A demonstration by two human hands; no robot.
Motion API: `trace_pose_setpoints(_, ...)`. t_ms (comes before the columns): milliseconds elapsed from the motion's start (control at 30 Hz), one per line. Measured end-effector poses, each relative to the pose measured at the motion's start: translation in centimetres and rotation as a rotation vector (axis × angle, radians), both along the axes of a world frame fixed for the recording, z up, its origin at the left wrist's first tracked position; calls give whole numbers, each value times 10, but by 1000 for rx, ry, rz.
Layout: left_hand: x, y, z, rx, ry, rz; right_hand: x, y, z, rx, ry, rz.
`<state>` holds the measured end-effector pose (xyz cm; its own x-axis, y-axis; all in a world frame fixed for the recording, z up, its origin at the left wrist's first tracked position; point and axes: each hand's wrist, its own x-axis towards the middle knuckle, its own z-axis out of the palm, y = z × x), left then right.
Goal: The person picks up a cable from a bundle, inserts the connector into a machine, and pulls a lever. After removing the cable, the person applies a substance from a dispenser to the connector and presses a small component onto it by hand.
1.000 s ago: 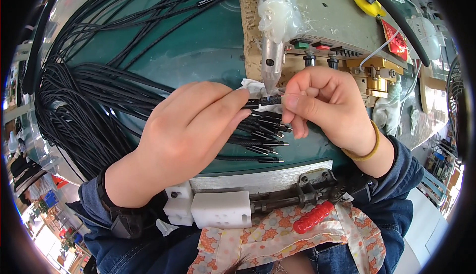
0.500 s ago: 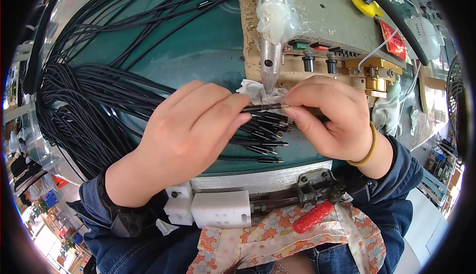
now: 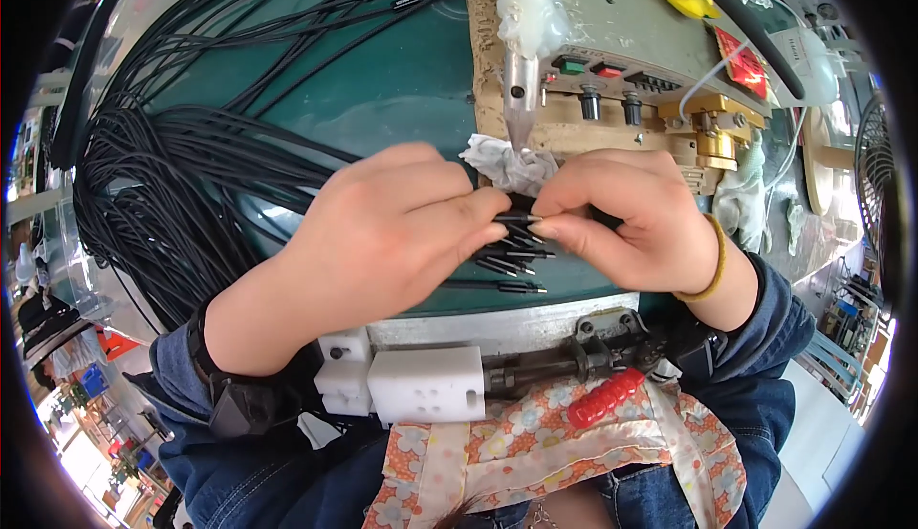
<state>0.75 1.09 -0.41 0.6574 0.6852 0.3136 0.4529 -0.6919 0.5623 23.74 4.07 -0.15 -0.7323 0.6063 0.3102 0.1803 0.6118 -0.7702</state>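
Both hands meet over the green mat, just below a metal dispensing nozzle (image 3: 520, 99) with a crumpled white tissue (image 3: 512, 164) under its tip. My left hand (image 3: 382, 232) is closed on a black cable (image 3: 516, 218) close to its connector end. The fingertips of my right hand (image 3: 622, 228) pinch the tip of that same connector. Only a short stretch of the cable shows between the fingers. Beneath the hands lie several more cable ends (image 3: 507, 263), their connectors facing right.
A large bundle of black cables (image 3: 172, 194) spreads across the left of the mat. At the right back stands a beige control box (image 3: 612, 32) with knobs and buttons. Along the front edge are a white block (image 3: 427, 383) and a toggle clamp with a red handle (image 3: 607, 398).
My left hand has slid right along the cable toward the connector tip, covering most of it. The right hand has shifted slightly left and keeps its pinch.
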Motion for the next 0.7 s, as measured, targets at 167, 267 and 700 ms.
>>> trace_pose_setpoints(167, 7, -11, 17, 187, 142, 8, 16, -14, 29, -47, -204, 6)
trace_pose_setpoints(267, -4, -18, 25, 171, 232, 82, 30, -37, 42, 68, -227, 69)
trace_pose_setpoints(700, -5, -29, 17, -83, 668, 32, 39, -123, 27, 232, -209, -231)
